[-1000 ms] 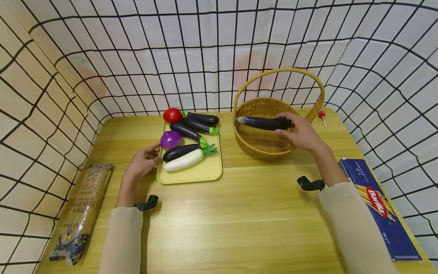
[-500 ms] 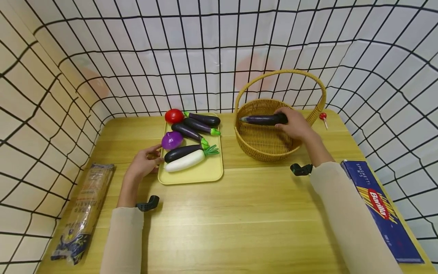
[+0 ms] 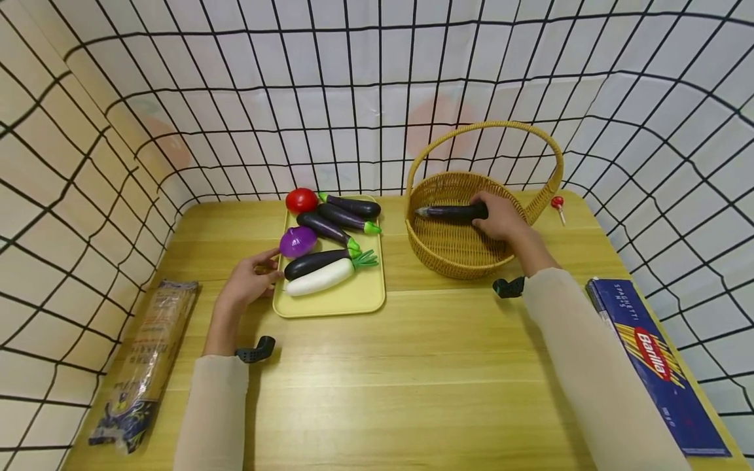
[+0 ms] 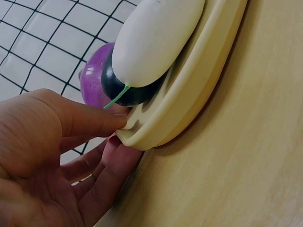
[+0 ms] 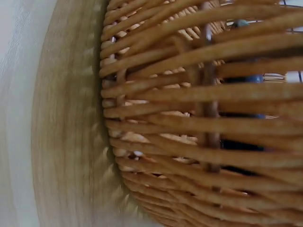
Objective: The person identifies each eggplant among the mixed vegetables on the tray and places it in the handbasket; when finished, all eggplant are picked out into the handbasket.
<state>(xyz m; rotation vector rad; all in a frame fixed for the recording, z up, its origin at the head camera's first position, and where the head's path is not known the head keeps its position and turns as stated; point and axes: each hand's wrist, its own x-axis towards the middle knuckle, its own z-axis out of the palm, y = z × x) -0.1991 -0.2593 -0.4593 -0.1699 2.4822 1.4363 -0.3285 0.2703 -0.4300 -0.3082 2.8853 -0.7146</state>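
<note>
My right hand (image 3: 497, 217) reaches over the rim of a wicker basket (image 3: 459, 267) and grips a dark eggplant (image 3: 450, 213) by one end, low inside it. In the right wrist view the basket's woven wall (image 5: 189, 118) hides most of the hand and eggplant. My left hand (image 3: 252, 278) pinches the left rim of a yellow tray (image 3: 336, 306), thumb on top and fingers under the edge. On the tray lie a white radish (image 3: 321, 277), several eggplants (image 3: 318, 261), a purple onion (image 3: 298, 241) and a red tomato (image 3: 301, 200).
A bag of noodles (image 3: 150, 360) lies at the left and a blue spaghetti box (image 3: 654, 366) at the right. Beside the basket is a red lollipop (image 3: 557, 204). Black wire mesh (image 3: 379, 98) walls the table's back and sides; the basket handle (image 3: 489, 124) arches above the basket.
My right hand has lowered the eggplant deeper into the basket and shifted slightly left. The left hand keeps its hold on the tray rim.
</note>
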